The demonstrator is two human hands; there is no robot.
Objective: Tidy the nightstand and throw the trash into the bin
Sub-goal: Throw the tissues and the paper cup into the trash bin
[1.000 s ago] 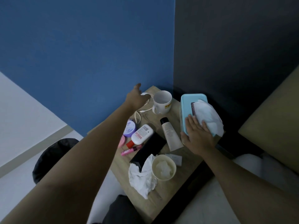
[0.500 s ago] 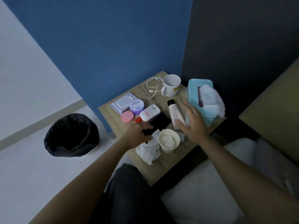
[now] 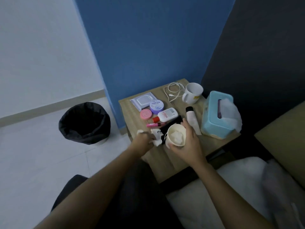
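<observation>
**Nightstand count, both hands loaded**

- Left hand (image 3: 145, 140): fingers curled tight round a crumpled tissue (image 3: 156, 137). White ends poke out of the fist, which is over the left front part of the nightstand (image 3: 165, 160).
- Right hand (image 3: 191, 146): fingers and thumb wrapped round a paper cup (image 3: 173, 129) with a tissue wad (image 3: 177, 138) inside. I cannot tell whether the cup's base touches the wood.
- Bin (image 3: 82, 138): black-lined, on the floor left of the nightstand, well apart from both hands.
- Back row, as I log it: wipes pack (image 3: 143, 100), coiled white cable (image 3: 173, 91), white mug (image 3: 192, 93).
- Middle: purple jar (image 3: 156, 104), pink tin (image 3: 146, 114), white bottle (image 3: 166, 114) lying on its side with a red cap, pink lip stick (image 3: 154, 124), black phone (image 3: 171, 123) just behind the cup, and a black-capped tube (image 3: 192, 119).
- Right side: blue tissue box (image 3: 216, 114), a sheet spilling from its slot.
</observation>
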